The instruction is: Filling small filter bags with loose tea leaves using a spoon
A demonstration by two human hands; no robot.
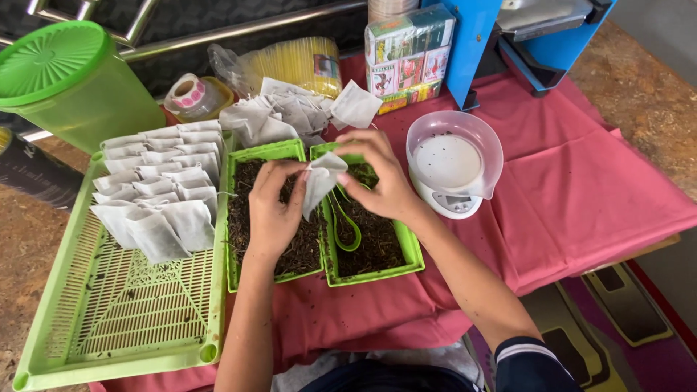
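A rose-red cloth [581,189] covers the table, and on its left lies a large light-green slotted plastic tray [109,312] carrying rows of filled white paper sachets [160,189]. Beside it stand two smaller green rectangular trays of dark loose dried leaves [250,218], the right one [377,247] with a green plastic scoop [347,229] resting in it. Further right, a clear plastic bowl sits on a small white kitchen scale [454,163]. Over the two leaf trays, the left hand [272,207] and right hand [381,178] together pinch a small empty white paper sachet [319,181], fingers closed on its edges. To open it cleanly, it seems best to hold it near the mouth, over the trays, so spilled leaves fall back in.
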